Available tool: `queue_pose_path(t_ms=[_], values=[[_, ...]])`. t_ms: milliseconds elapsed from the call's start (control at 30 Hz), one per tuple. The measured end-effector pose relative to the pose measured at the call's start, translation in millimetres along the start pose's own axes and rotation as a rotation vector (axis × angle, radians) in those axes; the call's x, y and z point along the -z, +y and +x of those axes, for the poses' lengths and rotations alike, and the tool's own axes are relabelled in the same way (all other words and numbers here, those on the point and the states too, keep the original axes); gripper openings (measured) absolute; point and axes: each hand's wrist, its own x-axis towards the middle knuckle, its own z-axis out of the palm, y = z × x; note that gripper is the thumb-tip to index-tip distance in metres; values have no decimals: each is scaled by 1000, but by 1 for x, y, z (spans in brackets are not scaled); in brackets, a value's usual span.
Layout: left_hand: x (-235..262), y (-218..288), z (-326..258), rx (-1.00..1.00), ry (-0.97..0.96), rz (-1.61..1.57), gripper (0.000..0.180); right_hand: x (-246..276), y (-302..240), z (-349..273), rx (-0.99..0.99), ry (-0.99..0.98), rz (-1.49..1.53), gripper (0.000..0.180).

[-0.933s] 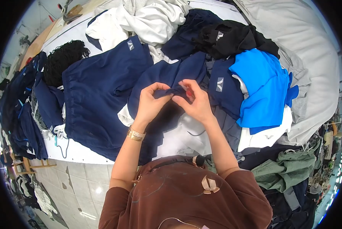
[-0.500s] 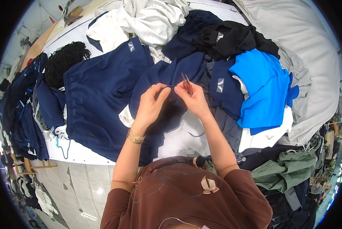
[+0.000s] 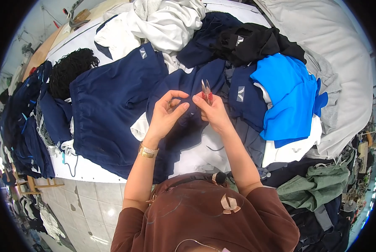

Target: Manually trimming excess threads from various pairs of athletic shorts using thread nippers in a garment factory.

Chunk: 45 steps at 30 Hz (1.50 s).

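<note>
My left hand (image 3: 168,114) pinches a fold of a navy blue garment (image 3: 184,84) that lies on the white table (image 3: 83,168) in front of me. My right hand (image 3: 211,110) holds a small pair of red-handled thread snips (image 3: 205,89), blades pointing up and away, just above the same garment. The two hands almost touch over the cloth. A gold bracelet is on my left wrist.
More navy garments (image 3: 108,105) lie spread at left, with a stack at the far left edge. White cloth (image 3: 167,23), black cloth (image 3: 255,42) and a bright blue garment (image 3: 286,92) are heaped behind and right. Green cloth (image 3: 322,187) hangs at lower right.
Both hands have drawn slightly nearer to me. The snips, hidden in the hand at first, now stand up clear of the right hand's fingers. My left hand has shifted its pinch on the navy cloth.
</note>
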Motion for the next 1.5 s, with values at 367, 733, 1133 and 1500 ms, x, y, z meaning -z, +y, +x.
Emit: queue_pose_path(t_ms=[367,733,1133,1500], values=[[10,3,-1,67,-9,27,24,3,-11,-12,436,137,-691,23],[10,7,0,113,-69,8,24,18,-26,-8,877,-30,-1350,33],[12,7,0,127,-98,69,22,16,-35,-3,862,-139,-1524,28],[13,9,4,129,-114,95,22,14,-28,0,507,-85,-773,16]])
